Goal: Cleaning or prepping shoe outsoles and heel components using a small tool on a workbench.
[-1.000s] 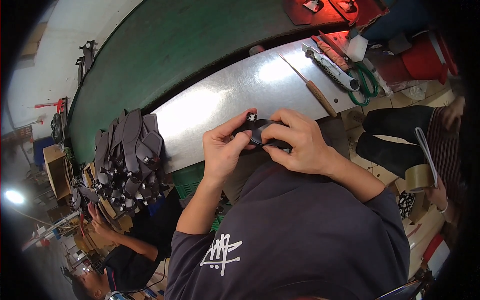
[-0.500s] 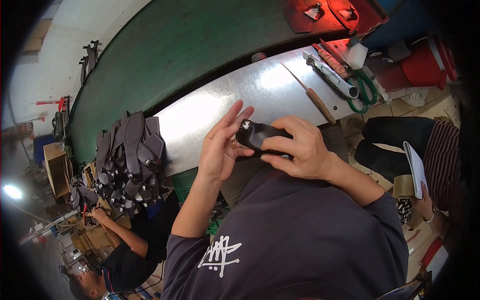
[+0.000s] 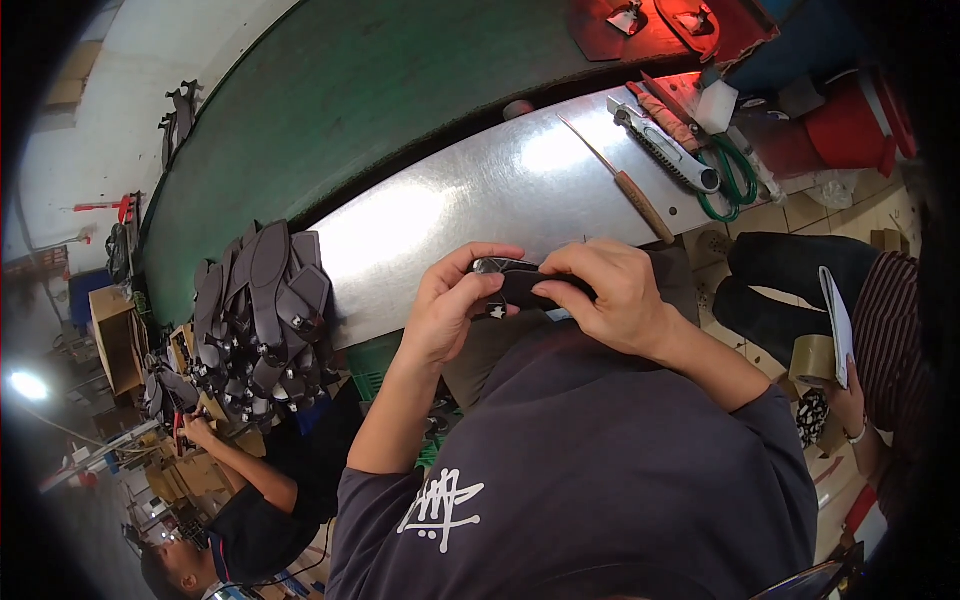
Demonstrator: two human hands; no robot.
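The left hand [image 3: 445,305] and the right hand [image 3: 608,290] each have the grip clamped, thumb against fingers, on one dark strap [image 3: 545,288], which is positioned at the near edge of the metal desk [image 3: 450,205], with a metal fitting [image 3: 497,312] exposed below the left thumb. A pile [image 3: 262,290] of similar straps is located at the desk's left end, beyond which stands an open box [image 3: 110,340]; its contents cannot be made out. A green crate [image 3: 371,372] sits below the desk and a red bin [image 3: 842,138] near its right end, the contents of both indiscernible.
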